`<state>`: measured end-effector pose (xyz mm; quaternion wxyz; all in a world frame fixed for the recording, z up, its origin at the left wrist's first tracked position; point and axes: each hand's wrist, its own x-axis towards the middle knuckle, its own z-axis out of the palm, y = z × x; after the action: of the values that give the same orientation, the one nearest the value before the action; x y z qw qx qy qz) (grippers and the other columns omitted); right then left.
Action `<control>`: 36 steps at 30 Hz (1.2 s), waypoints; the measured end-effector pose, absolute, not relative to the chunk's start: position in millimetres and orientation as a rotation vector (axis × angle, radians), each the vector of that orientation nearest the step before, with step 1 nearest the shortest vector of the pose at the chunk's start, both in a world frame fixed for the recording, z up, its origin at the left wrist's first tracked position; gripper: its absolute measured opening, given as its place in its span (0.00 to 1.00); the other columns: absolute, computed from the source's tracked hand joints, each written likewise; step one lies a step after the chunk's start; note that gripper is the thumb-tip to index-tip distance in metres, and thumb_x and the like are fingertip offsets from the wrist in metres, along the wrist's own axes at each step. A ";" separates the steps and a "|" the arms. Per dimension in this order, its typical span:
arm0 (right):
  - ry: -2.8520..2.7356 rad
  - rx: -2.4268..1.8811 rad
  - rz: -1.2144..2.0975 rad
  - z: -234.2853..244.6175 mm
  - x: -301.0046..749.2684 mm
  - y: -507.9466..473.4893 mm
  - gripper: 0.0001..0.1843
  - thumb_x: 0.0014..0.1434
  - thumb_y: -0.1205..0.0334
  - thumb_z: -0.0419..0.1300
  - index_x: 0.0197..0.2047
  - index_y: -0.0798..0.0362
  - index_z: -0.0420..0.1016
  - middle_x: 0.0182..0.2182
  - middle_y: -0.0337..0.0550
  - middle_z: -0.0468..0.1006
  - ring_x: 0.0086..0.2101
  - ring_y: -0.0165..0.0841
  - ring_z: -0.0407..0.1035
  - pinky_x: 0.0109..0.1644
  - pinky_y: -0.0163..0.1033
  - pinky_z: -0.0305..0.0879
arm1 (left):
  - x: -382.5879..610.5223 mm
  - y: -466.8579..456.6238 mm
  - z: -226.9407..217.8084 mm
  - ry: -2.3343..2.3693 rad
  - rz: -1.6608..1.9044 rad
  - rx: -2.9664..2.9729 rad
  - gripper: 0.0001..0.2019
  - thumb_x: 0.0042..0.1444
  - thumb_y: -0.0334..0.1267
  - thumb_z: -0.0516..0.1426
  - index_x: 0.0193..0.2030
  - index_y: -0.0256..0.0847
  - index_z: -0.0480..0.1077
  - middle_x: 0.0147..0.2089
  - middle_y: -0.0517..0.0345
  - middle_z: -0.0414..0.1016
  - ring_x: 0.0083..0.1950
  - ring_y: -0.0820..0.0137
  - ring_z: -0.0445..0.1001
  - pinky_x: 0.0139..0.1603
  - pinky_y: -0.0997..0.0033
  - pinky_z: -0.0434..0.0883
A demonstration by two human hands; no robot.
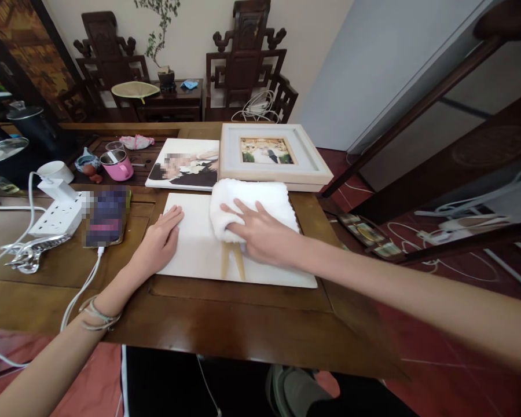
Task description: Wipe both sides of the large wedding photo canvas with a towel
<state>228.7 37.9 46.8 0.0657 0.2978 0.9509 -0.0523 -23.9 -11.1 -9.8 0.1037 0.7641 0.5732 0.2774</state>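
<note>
A pale picture panel lies flat on the wooden table, with two tan, leg-like shapes near its lower middle. My left hand rests on its left edge, fingers stretched out and holding nothing. On the panel's upper right is a folded, fluffy white cloth. My right hand grips this cloth and presses it down, fingers spread over the top and one digit tucked by its fold. The cloth and hand hide much of the picture.
Behind the panel are another photo panel and a white framed picture. Left on the table are a phone, a power strip, a silver clip-like object and a pink mug. Cables trail nearby.
</note>
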 end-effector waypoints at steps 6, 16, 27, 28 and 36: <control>2.827 0.759 -0.355 51.4 238.9 -39.5 0.27 0.48 0.79 0.56 0.51 0.56 0.75 0.70 0.58 0.42 0.66 0.61 0.31 0.63 0.73 0.40 | -23.8 -11.1 -9.9 1.688 0.811 2.253 0.23 0.64 0.37 0.44 0.61 0.29 0.66 0.66 0.40 0.64 0.70 0.57 0.58 0.70 0.50 0.55; 2.794 0.689 -0.404 61.0 239.1 -23.6 0.30 0.49 0.80 0.53 0.55 0.54 0.73 0.69 0.52 0.47 0.67 0.54 0.36 0.64 0.69 0.45 | -23.1 -11.7 -9.1 1.697 0.786 2.254 0.23 0.65 0.37 0.43 0.61 0.30 0.66 0.67 0.39 0.63 0.70 0.58 0.57 0.70 0.50 0.55; 2.731 0.973 -0.104 51.1 194.8 41.7 0.35 0.51 0.81 0.52 0.63 0.56 0.63 0.70 0.58 0.44 0.67 0.60 0.36 0.62 0.72 0.46 | -24.4 -10.9 -9.5 1.694 0.814 2.245 0.22 0.64 0.38 0.44 0.61 0.34 0.67 0.66 0.43 0.64 0.70 0.58 0.58 0.69 0.49 0.56; 2.712 0.937 -0.080 51.7 193.8 31.8 0.35 0.52 0.80 0.54 0.64 0.56 0.62 0.70 0.60 0.43 0.66 0.62 0.35 0.62 0.72 0.46 | -24.4 -10.9 -9.6 1.695 0.815 2.245 0.22 0.64 0.37 0.44 0.61 0.34 0.67 0.66 0.43 0.64 0.70 0.58 0.58 0.69 0.49 0.56; 2.810 0.498 -0.340 65.1 214.1 -65.3 0.22 0.58 0.66 0.58 0.57 0.53 0.72 0.68 0.67 0.47 0.64 0.69 0.41 0.58 0.78 0.46 | -24.0 -10.6 -10.1 1.693 0.811 2.250 0.22 0.64 0.38 0.44 0.61 0.33 0.66 0.66 0.42 0.64 0.70 0.59 0.58 0.69 0.48 0.56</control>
<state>214.1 -65.3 65.1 0.1332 0.1718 0.9690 -0.1174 -24.0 -10.6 -10.1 0.1051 0.7635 0.5746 0.2753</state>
